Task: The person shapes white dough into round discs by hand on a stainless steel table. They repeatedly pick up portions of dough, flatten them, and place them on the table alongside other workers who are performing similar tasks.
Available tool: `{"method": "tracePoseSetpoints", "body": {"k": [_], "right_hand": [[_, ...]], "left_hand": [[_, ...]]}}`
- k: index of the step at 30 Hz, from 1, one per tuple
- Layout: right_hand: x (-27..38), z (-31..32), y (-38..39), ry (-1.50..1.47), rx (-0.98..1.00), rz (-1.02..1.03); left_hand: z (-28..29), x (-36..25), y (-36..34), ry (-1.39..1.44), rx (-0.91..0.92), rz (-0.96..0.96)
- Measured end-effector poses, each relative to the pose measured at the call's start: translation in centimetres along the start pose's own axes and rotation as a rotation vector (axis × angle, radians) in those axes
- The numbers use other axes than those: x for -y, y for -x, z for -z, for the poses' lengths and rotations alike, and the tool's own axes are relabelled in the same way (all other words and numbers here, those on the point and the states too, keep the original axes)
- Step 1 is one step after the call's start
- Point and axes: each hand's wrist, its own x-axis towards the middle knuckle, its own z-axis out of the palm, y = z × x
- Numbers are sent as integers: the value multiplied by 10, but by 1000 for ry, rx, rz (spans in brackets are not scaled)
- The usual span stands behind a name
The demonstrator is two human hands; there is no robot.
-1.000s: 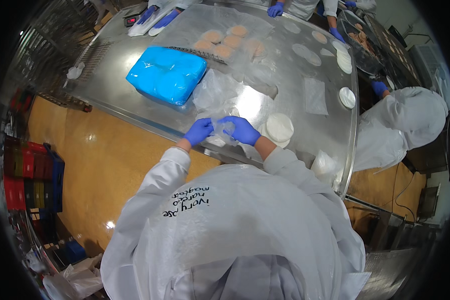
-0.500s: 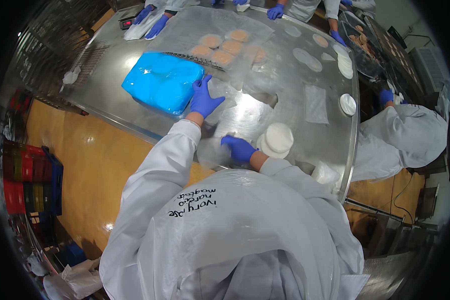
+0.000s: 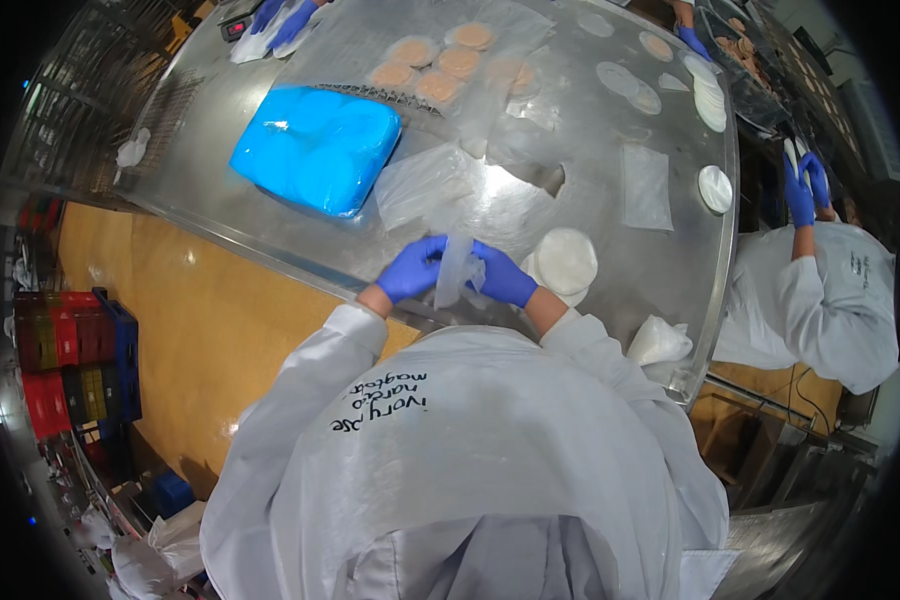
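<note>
Near the front edge of the steel table [image 3: 610,300], both gloved hands meet on a thin, translucent plastic bag [image 3: 453,272]. My left hand [image 3: 412,270] is closed on its left side, and my right hand [image 3: 504,276] grips it from the right; some fingertips are hidden behind the film. Just right of my right hand is a stack of white paper discs [image 3: 567,260]. Beyond my hands lie flat clear plastic bags [image 3: 420,185]. To their left sits a bulky blue plastic-wrapped block [image 3: 315,150].
Several round pink patties [image 3: 458,62] lie on clear film at the back. A single clear bag [image 3: 647,188] and more white discs [image 3: 715,188] are to the right. A white bundle [image 3: 660,342] rests at the near right corner. Co-workers' gloved hands [image 3: 800,190] work around the table.
My left hand has left the blue block and come down to my right hand. Both now grip the plastic bag in front of me. The co-worker at right has raised both hands.
</note>
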Motion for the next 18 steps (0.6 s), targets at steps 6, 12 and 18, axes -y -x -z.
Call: {"method": "tracePoseSetpoints", "body": {"k": [6, 12, 18], "right_hand": [[0, 25, 6, 157, -143, 175], [-3, 6, 33, -170, -11, -163], [-29, 33, 55, -714, -63, -187]], "left_hand": [[47, 33, -114, -299, -433, -142], [1, -26, -168, -904, -376, 113], [33, 11, -175, -955, -51, 31]]}}
